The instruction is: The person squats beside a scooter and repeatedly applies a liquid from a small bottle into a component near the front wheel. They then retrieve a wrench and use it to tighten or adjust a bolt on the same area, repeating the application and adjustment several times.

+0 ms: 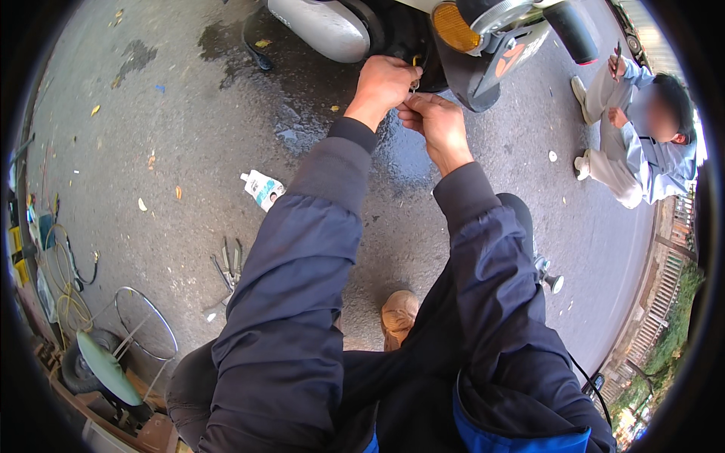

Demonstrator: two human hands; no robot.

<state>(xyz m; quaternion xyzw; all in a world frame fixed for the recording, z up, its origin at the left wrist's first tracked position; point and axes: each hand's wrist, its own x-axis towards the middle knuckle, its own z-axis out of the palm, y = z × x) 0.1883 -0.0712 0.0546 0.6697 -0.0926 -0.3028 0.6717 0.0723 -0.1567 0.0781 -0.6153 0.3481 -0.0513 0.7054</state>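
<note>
Both my hands are close together at the low end of a scooter, beside its dark wheel (pixel 432 69). My left hand (pixel 382 84) is closed, its fingertips pinched near a small shiny metal piece (pixel 414 86). Just below and to the right, the fingers of my right hand (pixel 438 125) pinch together by the same piece. What exactly each hand grips is too small and partly hidden. A bit of yellow (pixel 416 60) shows above my left fingertips. The scooter's silver rounded cover (pixel 321 29) lies to the left, its orange lamp (pixel 454 28) to the right.
A white pouch (pixel 263 189) and pliers-like tools (pixel 227 266) lie on the asphalt at left. Farther left are coiled hoses (pixel 72 283), a metal hoop (pixel 147 323) and a wheel (pixel 81 367). At right, a person (pixel 642 136) crouches near a fence (pixel 655 302). Wet ground (pixel 404 151) lies beneath my hands.
</note>
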